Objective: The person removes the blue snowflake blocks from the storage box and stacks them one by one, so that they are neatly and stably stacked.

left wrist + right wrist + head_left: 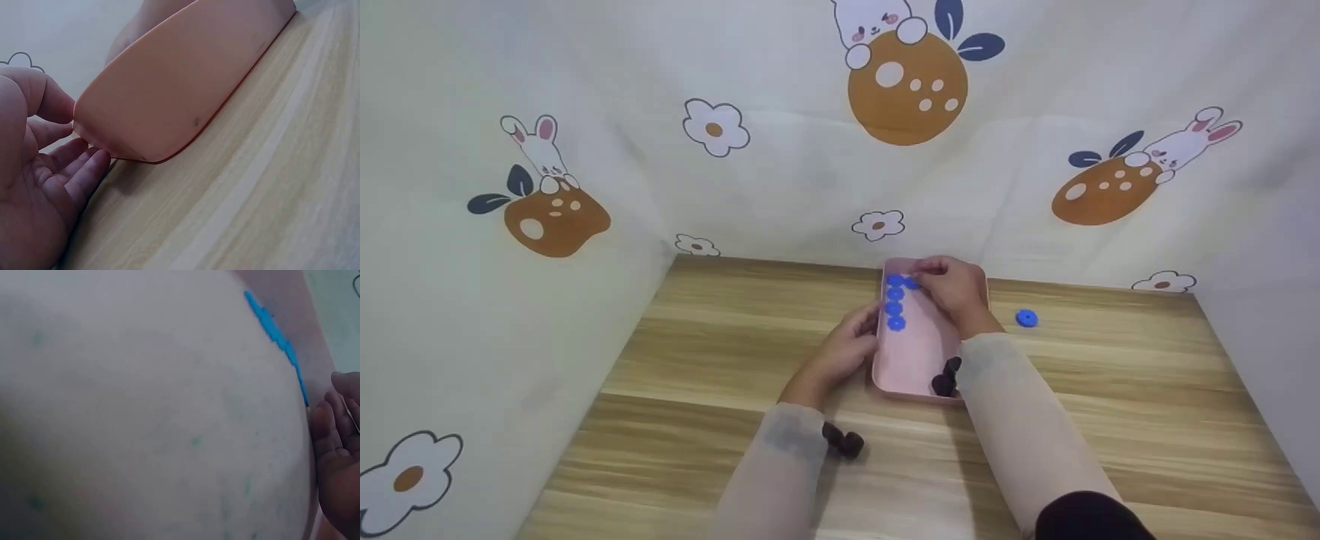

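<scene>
A shallow pink tray lies on the table, its far end near the patterned back wall. Inside, several blue flower-shaped pieces line the left wall and begin along the far end. My left hand holds the tray's left side; in the left wrist view its fingertips touch the outer wall. Over the far end, my right hand pinches a blue flower-shaped piece, partly covered by its fingers. The right wrist view shows these fingers bent beside a blue row.
One loose blue piece sits on the wooden table right of the tray. Patterned cloth walls enclose the table at the back and sides. Black wrist devices hang beside both sleeves, one overlapping the tray's near right corner.
</scene>
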`<state>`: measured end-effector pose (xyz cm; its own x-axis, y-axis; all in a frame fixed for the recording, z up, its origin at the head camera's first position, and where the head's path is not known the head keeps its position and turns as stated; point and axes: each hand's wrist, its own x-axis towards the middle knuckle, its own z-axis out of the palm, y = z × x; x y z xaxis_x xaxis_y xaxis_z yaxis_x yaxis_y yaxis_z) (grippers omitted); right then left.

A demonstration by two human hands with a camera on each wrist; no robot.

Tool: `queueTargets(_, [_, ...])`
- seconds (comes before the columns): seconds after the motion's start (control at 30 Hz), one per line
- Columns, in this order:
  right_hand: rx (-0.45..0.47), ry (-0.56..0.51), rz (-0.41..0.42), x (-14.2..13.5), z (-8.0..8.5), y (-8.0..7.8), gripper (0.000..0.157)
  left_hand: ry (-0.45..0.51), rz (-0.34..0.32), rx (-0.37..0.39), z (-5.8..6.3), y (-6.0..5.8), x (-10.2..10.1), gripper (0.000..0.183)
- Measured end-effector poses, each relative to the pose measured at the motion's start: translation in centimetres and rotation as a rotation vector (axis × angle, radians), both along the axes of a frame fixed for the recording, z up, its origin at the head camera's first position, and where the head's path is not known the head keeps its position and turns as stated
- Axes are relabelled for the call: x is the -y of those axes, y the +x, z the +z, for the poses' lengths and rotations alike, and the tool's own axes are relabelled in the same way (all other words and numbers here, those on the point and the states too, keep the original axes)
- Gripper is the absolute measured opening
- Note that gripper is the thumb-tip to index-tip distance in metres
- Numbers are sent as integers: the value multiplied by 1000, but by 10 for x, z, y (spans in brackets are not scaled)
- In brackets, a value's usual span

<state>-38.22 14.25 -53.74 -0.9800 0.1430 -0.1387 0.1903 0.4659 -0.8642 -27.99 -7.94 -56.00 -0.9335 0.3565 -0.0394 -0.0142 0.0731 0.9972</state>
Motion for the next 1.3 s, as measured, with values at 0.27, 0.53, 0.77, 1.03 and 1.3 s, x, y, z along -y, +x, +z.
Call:
queueTargets(0.27, [17,45,1,0,-3,-2,15,12,-10,3,1,-2,-1,77])
queueTargets(0.53, [44,79,7,1,-6,-4,21,-14,1,7,1,-2,-1,78])
queueTargets(0.77, [5,189,49,2,-6,-3,27,-16,-1,10,-1,-3,0,78])
queueTargets(1.03, [5,209,79,2,-5,-2,30,-11,15,19,1,1,0,77])
queueTargets(1.3, [26,132,72,3,-3,-2,29,-32,25,24,3,2,0,76])
